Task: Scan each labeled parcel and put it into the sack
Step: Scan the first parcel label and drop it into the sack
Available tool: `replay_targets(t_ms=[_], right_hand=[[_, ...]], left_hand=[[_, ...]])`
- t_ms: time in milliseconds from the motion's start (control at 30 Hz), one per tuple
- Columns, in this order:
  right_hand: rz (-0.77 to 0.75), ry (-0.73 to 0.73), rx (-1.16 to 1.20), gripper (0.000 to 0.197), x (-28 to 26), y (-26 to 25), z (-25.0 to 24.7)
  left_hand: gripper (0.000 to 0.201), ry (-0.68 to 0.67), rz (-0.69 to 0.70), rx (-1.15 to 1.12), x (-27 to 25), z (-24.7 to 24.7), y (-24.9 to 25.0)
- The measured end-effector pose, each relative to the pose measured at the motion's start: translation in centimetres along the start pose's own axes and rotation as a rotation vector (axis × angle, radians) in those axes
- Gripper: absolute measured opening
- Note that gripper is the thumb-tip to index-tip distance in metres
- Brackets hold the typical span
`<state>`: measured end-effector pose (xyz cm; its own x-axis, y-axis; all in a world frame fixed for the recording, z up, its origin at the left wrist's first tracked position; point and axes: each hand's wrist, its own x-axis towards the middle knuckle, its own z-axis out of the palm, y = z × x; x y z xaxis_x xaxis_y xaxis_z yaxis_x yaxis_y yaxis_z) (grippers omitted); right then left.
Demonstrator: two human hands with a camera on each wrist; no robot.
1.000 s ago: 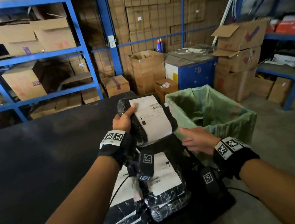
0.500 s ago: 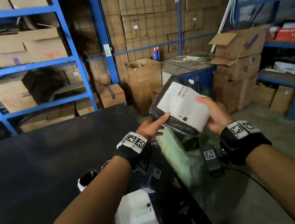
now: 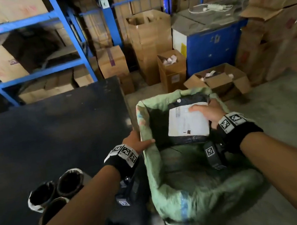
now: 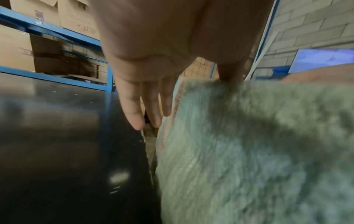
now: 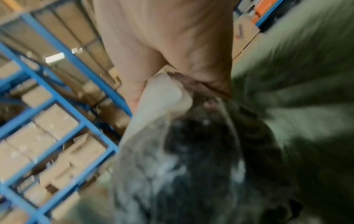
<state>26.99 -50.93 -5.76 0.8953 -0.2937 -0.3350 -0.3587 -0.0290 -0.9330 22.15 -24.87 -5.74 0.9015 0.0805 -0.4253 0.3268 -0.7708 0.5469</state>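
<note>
A black plastic parcel [image 3: 186, 139] with a white label [image 3: 186, 124] hangs inside the mouth of the green woven sack [image 3: 190, 187]. My right hand [image 3: 206, 112] grips its right edge, thumb across the label; the right wrist view shows that parcel [image 5: 191, 159] blurred under the palm. My left hand [image 3: 138, 141] pinches the sack's left rim beside the table edge, thumb inside, fingers outside. In the left wrist view the fingers [image 4: 134, 109] run down the outside of the sack [image 4: 258, 151]. More black parcels [image 3: 58, 189] lie on the black table [image 3: 53, 135] near my left forearm.
The sack stands on the concrete floor just right of the table's edge. Open cardboard boxes [image 3: 217, 83] and a blue cabinet [image 3: 212, 48] stand behind it. Blue shelving [image 3: 30, 52] loaded with cartons runs along the far left.
The parcel went from my left hand to my right and came down into the sack's mouth. My left hand let go of it and took hold of the sack's rim.
</note>
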Motion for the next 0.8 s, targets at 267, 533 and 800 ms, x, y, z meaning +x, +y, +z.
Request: replay_targets(t_ms=[267, 533, 800], right_hand=[[0.236, -0.266, -0.529, 0.108, 8.5, 9.1, 6.0], [0.376, -0.276, -0.550, 0.137, 12.9, 16.5, 8.4], [0.367, -0.241, -0.596, 0.115, 14.3, 17.3, 9.7]], left_hand=[[0.075, -0.010, -0.174, -0.337, 1.8, 2.5, -1.8], [0.070, 0.011, -0.173, -0.345, 1.5, 2.7, -2.0], [0.065, -0.026, -0.194, -0.354, 1.7, 2.5, -2.3]])
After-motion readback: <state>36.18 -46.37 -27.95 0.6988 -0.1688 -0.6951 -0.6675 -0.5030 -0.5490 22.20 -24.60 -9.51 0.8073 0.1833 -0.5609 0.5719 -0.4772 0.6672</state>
